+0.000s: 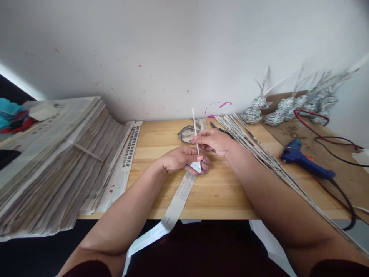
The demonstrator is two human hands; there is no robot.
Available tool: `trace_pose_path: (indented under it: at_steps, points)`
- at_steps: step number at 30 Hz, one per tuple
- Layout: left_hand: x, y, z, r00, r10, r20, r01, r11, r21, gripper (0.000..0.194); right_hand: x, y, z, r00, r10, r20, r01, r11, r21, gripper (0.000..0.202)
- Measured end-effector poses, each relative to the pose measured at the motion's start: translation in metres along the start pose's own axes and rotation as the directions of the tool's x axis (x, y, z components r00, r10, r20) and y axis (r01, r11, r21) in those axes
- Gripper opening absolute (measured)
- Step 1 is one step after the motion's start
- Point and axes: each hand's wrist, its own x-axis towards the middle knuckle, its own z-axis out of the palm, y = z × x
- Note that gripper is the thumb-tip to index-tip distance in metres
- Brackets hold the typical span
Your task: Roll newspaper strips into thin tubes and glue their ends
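A long newspaper strip [179, 198] runs from my left hand [188, 159] down over the table's front edge. Its upper end is wrapped into a thin white paper tube [194, 123], which points up and away from me. My left hand is closed on the strip and the lower part of the tube, thumb on top. Just above it, my right hand [211, 141] pinches the tube between thumb and fingers. Behind the hands lies a crumpled grey-brown cloth or paper [188, 133].
Tall newspaper stack [66, 165] at left, with flat sheets [128, 154] beside it. Rolled paper tubes [253, 144] lie at right, near dark-bladed scissors [226, 132]. Farther right are a blue glue gun [308, 161], cables and woven paper figures [255, 109]. A wall [173, 57] stands behind.
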Motion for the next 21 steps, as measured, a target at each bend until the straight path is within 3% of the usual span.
trace_pose_path:
  at_steps: [2, 6, 9, 11, 13, 16, 18, 21]
  points:
    - [0.000, 0.000, 0.000, 1.000, -0.001, 0.002, 0.001, 1.000, -0.002, 0.041, 0.000, -0.001, 0.002, 0.999, -0.001, -0.041, 0.001, 1.000, 0.000, 0.037]
    - [-0.001, 0.002, -0.002, 1.000, 0.006, -0.003, -0.006, 1.000, -0.008, 0.041, -0.001, -0.003, 0.003, 0.999, -0.021, 0.040, 0.021, 1.000, -0.014, 0.045]
    - [-0.004, 0.005, -0.006, 1.000, 0.014, 0.004, -0.014, 1.000, -0.022, 0.039, 0.003, 0.001, 0.000, 0.979, -0.155, -0.131, 0.124, 0.967, -0.222, 0.045]
    - [-0.006, 0.007, -0.008, 1.000, 0.021, 0.006, -0.021, 0.999, -0.035, 0.037, 0.009, 0.008, -0.003, 0.917, -0.319, -0.240, 0.153, 0.835, -0.528, 0.039]
    - [-0.006, 0.008, -0.008, 1.000, 0.024, 0.003, -0.023, 0.999, -0.039, 0.036, 0.017, 0.018, -0.003, 0.875, -0.435, -0.214, 0.121, 0.624, -0.772, 0.033]
    - [-0.005, 0.006, -0.007, 1.000, 0.016, 0.002, -0.016, 0.999, -0.042, 0.037, 0.026, 0.029, -0.001, 0.886, -0.446, -0.125, 0.085, 0.422, -0.903, 0.022]
    - [-0.003, 0.005, -0.007, 1.000, 0.013, 0.004, -0.013, 0.999, -0.047, 0.037, 0.029, 0.032, 0.002, 0.891, -0.436, -0.130, 0.042, 0.364, -0.931, 0.018]
    - [-0.002, 0.004, -0.008, 1.000, 0.013, -0.004, -0.014, 0.999, -0.053, 0.038, 0.028, 0.031, 0.006, 0.852, -0.439, -0.286, -0.096, 0.404, -0.909, 0.027]
